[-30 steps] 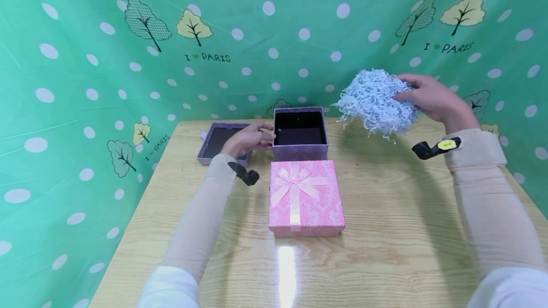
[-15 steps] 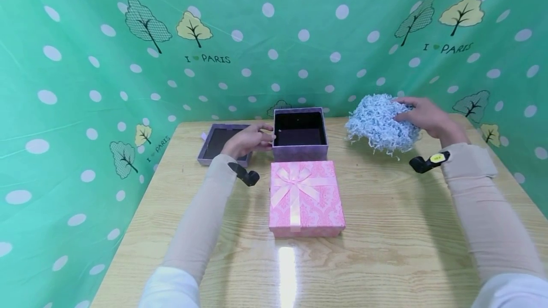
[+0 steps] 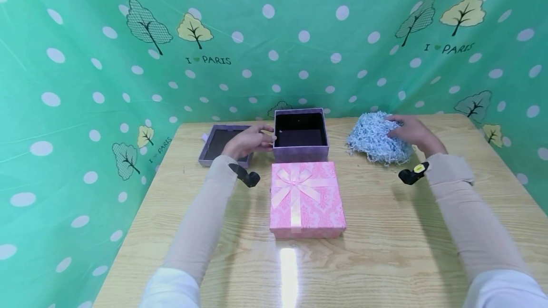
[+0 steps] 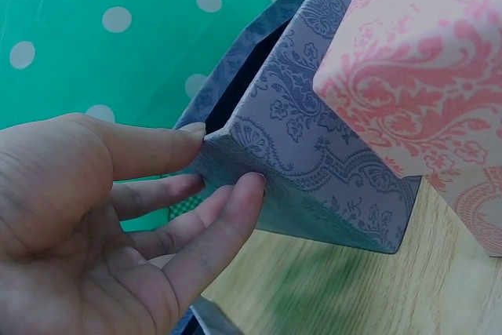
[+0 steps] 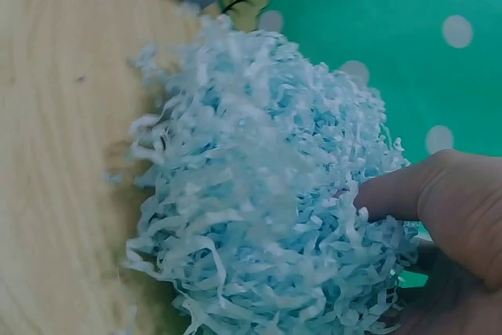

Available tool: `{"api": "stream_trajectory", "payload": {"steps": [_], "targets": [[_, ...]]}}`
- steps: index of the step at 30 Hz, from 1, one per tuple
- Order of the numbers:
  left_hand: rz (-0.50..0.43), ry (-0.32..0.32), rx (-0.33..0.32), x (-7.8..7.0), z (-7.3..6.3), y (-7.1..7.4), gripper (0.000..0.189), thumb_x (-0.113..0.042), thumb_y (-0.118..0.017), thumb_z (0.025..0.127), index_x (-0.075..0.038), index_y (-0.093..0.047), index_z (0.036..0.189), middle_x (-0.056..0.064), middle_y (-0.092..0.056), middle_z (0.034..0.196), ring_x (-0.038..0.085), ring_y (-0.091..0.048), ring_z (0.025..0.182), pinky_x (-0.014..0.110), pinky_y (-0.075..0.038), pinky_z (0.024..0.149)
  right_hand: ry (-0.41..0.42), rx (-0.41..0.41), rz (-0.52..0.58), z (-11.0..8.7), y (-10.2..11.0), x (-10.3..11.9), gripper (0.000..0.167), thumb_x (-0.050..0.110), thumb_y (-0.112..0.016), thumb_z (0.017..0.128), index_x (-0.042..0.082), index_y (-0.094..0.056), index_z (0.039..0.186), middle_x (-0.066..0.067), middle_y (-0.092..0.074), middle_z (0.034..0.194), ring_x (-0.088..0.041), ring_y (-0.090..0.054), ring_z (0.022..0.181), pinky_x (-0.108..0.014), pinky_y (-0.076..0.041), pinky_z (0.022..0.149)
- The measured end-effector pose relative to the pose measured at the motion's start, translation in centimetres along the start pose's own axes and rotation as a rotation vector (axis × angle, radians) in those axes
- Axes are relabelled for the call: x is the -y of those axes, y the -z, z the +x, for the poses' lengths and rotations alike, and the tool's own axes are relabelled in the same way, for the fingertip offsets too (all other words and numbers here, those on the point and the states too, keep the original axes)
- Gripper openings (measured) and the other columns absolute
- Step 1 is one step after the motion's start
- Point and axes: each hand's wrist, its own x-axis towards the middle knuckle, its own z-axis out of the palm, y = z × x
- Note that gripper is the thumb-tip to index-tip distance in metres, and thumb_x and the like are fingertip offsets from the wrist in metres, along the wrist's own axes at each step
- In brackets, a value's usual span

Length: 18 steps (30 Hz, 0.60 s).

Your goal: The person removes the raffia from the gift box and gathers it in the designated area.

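In the head view, a lidless purple patterned box (image 3: 301,154) with a dark inside stands at the back middle. My left hand (image 3: 251,140) is at its left side, thumb (image 4: 184,143) touching the rim near a corner. The other fingers (image 4: 223,229) are loosely extended by the outer wall, at least one touching it. To the right, my right hand (image 3: 414,132) grips a fluffy bundle of light blue shredded paper (image 3: 376,139) from its right side. The bundle is low at the table's back; the right wrist view shows the thumb pressed into the strands, other fingers mostly hidden.
A purple box lid (image 3: 220,142) lies upturned left of the box, partly behind my left hand. In front stands a closed pink gift box (image 3: 318,210) with a ribbon bow. A green dotted cloth (image 3: 299,23) hangs behind the wooden table (image 3: 385,232).
My right hand has lowered the shredded paper from the air down to the table's back right, moving slightly left. My left hand has stayed at the purple box.
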Motion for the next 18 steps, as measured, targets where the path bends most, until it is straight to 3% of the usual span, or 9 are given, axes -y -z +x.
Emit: {"api": "stream_trajectory", "payload": {"steps": [6, 10, 15, 18], "targets": [[-0.006, -0.006, 0.001, 0.0, 0.1, 0.0, 0.051, -0.004, -0.052, 0.097, -0.002, -0.031, 0.143, 0.029, -0.036, 0.142, 0.039, -0.049, 0.123, 0.049, -0.04, 0.109, 0.012, -0.006, -0.06, 0.0, -0.4, 0.0, 0.061, 0.01, -0.053, 0.094, -0.002, -0.026, 0.148, -0.032, -0.013, 0.153, -0.054, -0.016, 0.136, -0.067, -0.025, 0.108], [0.005, -0.006, -0.006, 0.0, 0.1, 0.0, 0.05, -0.005, -0.052, 0.097, -0.001, -0.031, 0.142, 0.029, -0.037, 0.142, 0.036, -0.052, 0.118, 0.049, -0.04, 0.109, -0.007, 0.031, -0.125, -0.3, 0.2, 0.7, 0.066, 0.021, -0.054, 0.096, 0.001, -0.022, 0.15, -0.033, -0.014, 0.152, -0.056, -0.018, 0.134, -0.069, -0.028, 0.105], [0.09, 0.009, -0.066, -0.3, -0.4, -0.5, 0.045, -0.011, -0.052, 0.098, -0.002, -0.035, 0.139, 0.024, -0.045, 0.136, 0.025, -0.059, 0.102, 0.047, -0.043, 0.106, 0.011, 0.026, -0.234, -1.4, 1.4, 2.4, 0.066, 0.033, -0.054, 0.097, -0.001, -0.027, 0.147, -0.035, -0.02, 0.149, -0.057, -0.023, 0.13, -0.071, -0.028, 0.101], [0.158, 0.024, -0.101, -0.6, -1.0, -1.0, 0.041, -0.016, -0.047, 0.101, -0.001, -0.036, 0.137, 0.022, -0.048, 0.131, 0.028, -0.059, 0.102, 0.046, -0.045, 0.104, 0.036, 0.003, -0.283, -2.1, 2.0, 3.8, 0.063, 0.036, -0.051, 0.098, -0.003, -0.031, 0.144, -0.035, -0.022, 0.148, -0.057, -0.022, 0.13, -0.072, -0.026, 0.102]]}}
